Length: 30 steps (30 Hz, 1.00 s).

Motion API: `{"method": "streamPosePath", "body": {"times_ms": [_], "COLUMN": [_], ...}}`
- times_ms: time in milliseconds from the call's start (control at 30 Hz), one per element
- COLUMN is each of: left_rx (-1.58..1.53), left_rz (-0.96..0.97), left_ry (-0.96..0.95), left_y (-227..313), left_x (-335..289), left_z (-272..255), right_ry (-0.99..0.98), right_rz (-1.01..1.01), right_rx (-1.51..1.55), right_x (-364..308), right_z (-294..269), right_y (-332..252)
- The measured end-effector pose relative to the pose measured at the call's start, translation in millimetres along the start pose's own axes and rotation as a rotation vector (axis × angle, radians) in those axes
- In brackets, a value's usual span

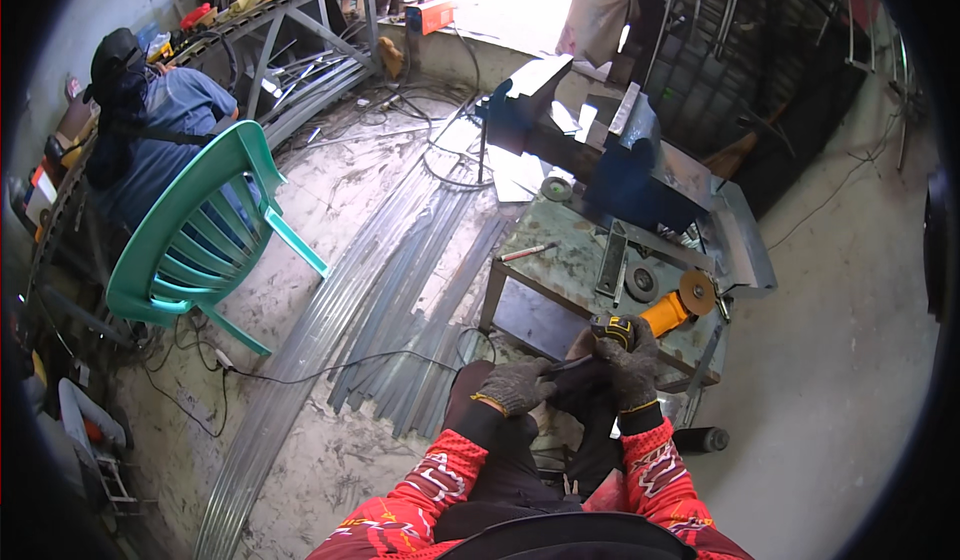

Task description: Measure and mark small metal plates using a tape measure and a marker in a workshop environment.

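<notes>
My right hand point(632, 368), in a grey work glove, is wrapped round a yellow and black tape measure point(614, 332) above my lap, close to the near edge of the metal worktable point(545, 222). Beside it, to the left, my left hand point(516, 388) wears the same kind of glove. Its fingers are curled over my knee, and what they hold, if anything, is hidden. An orange angle grinder point(664, 315) with a brown disc point(698, 292) lies on the table just beyond my right hand. A steel square point(612, 260), a loose grey disc point(641, 283) and a red pen-like marker point(527, 252) rest there too.
Long metal strips point(400, 300) lie on the floor to my left, crossed by a dark cable point(330, 368). Beyond is a green plastic chair point(190, 250) near a seated person point(170, 110). Bent sheet-metal pieces point(735, 240) stand at the table's far right. A black cylinder point(702, 440) lies at my right.
</notes>
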<state>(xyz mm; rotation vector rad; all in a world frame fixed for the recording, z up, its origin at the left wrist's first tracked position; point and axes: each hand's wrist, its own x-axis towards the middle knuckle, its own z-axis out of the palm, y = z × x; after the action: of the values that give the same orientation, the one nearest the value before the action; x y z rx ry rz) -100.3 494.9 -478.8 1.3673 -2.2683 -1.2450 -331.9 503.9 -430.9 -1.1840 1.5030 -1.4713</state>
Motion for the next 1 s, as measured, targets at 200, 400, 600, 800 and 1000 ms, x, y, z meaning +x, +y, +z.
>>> {"method": "streamPosePath", "body": {"times_ms": [200,400,600,800,1000], "left_rx": [0.007,0.014,-0.002,0.003,0.018], "left_rz": [0.021,0.018,-0.03,-0.019,-0.006], "left_ry": [0.0,-0.016,-0.082,-0.036,0.009], "left_y": [-0.7,-1.2,3.2,3.3,0.9], "left_x": [-0.1,-0.5,-0.5,-2.4,-2.2], "left_z": [-0.4,-0.6,-6.9,-6.5,-2.5], "right_ry": [-0.004,-0.014,-0.021,-0.048,-0.039], "right_rz": [-0.041,0.026,0.043,-0.037,-0.037], "right_rx": [-0.036,0.055,0.066,-0.033,-0.025], "right_x": [0.2,-2.3,-3.6,-0.9,-2.9], "right_z": [0.4,2.9,-0.3,-0.4,-1.4], "right_y": [-3.9,-11.9,-9.6,-6.3,-5.2]}}
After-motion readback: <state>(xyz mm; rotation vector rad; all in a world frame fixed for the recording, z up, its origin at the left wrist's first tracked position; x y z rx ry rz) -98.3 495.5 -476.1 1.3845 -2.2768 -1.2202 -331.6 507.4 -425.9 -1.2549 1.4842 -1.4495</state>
